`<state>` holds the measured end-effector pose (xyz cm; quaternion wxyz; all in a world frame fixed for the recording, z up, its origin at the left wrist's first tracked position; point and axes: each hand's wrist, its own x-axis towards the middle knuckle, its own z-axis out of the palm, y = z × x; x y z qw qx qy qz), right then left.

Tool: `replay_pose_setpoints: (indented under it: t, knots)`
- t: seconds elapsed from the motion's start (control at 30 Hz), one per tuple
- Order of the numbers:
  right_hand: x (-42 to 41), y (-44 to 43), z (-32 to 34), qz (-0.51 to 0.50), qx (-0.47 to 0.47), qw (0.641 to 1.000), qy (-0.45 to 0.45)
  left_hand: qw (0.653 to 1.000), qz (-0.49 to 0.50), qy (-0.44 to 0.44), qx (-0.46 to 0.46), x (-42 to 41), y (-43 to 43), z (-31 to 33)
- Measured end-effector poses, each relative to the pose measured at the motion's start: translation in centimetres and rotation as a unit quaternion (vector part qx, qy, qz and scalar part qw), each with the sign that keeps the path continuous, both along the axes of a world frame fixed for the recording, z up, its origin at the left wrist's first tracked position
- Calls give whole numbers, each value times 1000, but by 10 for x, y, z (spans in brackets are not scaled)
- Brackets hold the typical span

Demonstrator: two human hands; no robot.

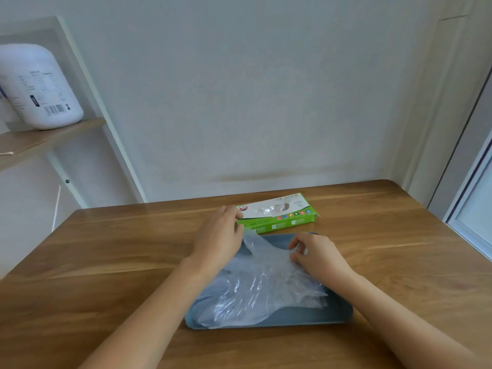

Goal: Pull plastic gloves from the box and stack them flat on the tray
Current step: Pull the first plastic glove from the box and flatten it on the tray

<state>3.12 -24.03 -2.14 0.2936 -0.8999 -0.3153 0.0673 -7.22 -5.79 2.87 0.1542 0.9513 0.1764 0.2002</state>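
A grey-blue tray (pixel 306 316) lies on the wooden table in front of me. Clear plastic gloves (pixel 255 286) lie spread over it, crinkled and overlapping. My left hand (pixel 218 239) lies over the tray's far left corner with its fingers stretched out, fingertips touching the left end of the green and white glove box (pixel 282 215). My right hand (pixel 316 255) is over the tray's far right part, its curled fingers pinching the top glove's edge. The box sits just behind the tray, a bit of plastic showing in its top opening.
The wooden table (pixel 106 262) runs to a wall at the back. On the left a shelf (pixel 40 141) holds a large white bottle (pixel 40 86). A door or window frame (pixel 471 198) stands at the right.
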Motion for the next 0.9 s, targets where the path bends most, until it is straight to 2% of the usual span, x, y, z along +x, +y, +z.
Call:
replay_pose_setpoints:
  t: [0.07, 0.13, 0.3, 0.47, 0.5, 0.57, 0.63, 0.67, 0.8, 0.9]
  knots:
    - [-2, 0, -1, -7, 1, 1000, -5, 998, -54, 10, -22, -5, -25, -4]
    - [-4, -1, -1, -14, 1, 1000, -12, 993, -90, 69, -9, -11, -50, -15]
    - [-10, -1, -2, -11, 8, 1000, -24, 973, -95, 204, 50, -17, -66, -37]
    - [-7, -6, -2, 2, -1, 1000, -22, 952, -107, 286, 11, -19, -40, -56]
    - [-6, -7, 0, 5, 7, 999, -41, 951, -111, 289, 8, -21, -34, -59]
    - [-5, -10, 4, 42, 51, 988, -141, 950, -118, 290, 8, -23, -26, -62]
    - [-7, -10, 7, 124, 90, 964, -216, 947, -120, 298, 20, -24, -22, -64]
    - [-9, -9, 8, 173, 90, 956, -217, 946, -118, 302, 25, -24, -22, -65]
    - [-17, -3, -3, 326, -19, 939, -110, 946, -104, 305, 28, -23, -24, -66]
    - [-10, -9, -4, 322, -125, 936, -72, 941, -111, 318, 35, -27, -21, -64]
